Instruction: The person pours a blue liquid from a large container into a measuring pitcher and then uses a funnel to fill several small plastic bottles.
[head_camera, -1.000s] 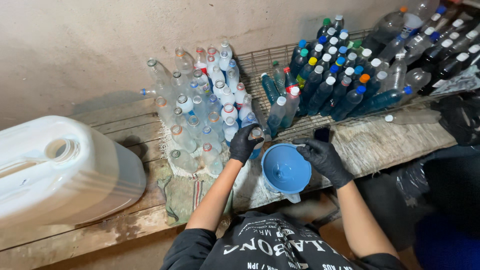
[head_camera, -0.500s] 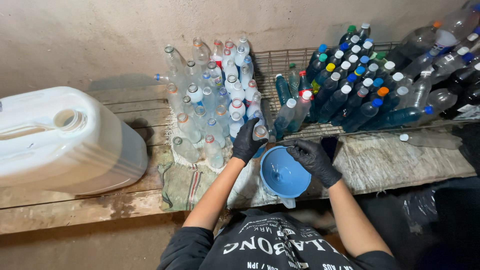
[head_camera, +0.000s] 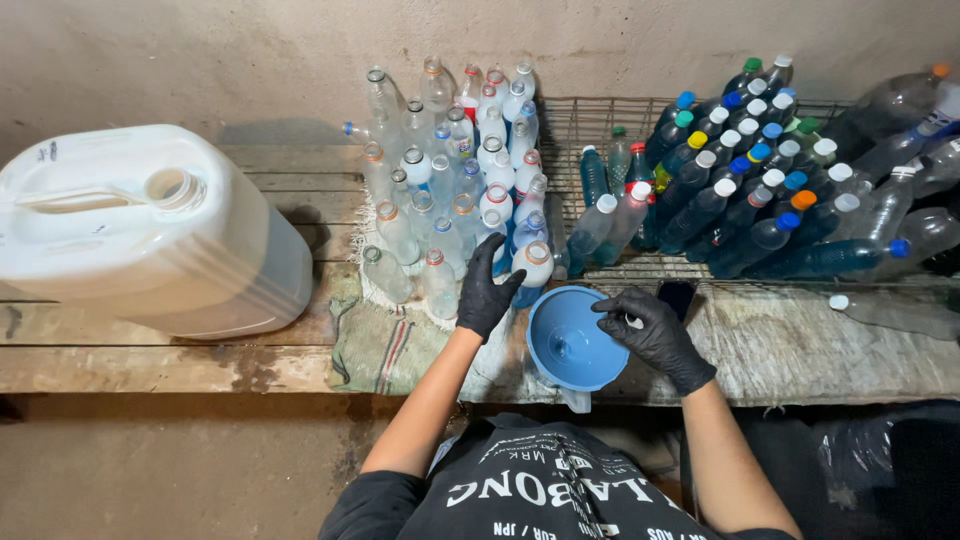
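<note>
Gloves on both hands, black. Our left hand (head_camera: 487, 288) is wrapped around a small clear bottle (head_camera: 532, 268) with an open neck, which stands at the near edge of a cluster of empty uncapped bottles (head_camera: 450, 160) on the wooden table (head_camera: 200, 355). We see the fingers curled about the bottle's left side, grasping it upright. Our right hand (head_camera: 652, 332) rests on the far right rim of a blue funnel (head_camera: 572, 342); fingers are bent over the rim and pinch a small white piece (head_camera: 632, 322) at the fingertips, though we cannot tell what that piece is. The funnel sits just right of the held bottle, mouth up, its spout hanging past the table's near edge.

Under the empty bottles lies a frayed striped cloth (head_camera: 385, 350). To the left, well apart from the hands, a large white jerrycan (head_camera: 150, 240) lies on its side with its round opening uncapped. Behind the funnel a wire rack (head_camera: 590, 125) holds capped bottles of dark blue liquid (head_camera: 730, 180), caps white, blue, green, yellow and orange. A dark phone-like object (head_camera: 677, 296) lies just beyond our right hand. One clear capped bottle (head_camera: 885, 312) lies flat on the table at far right.
</note>
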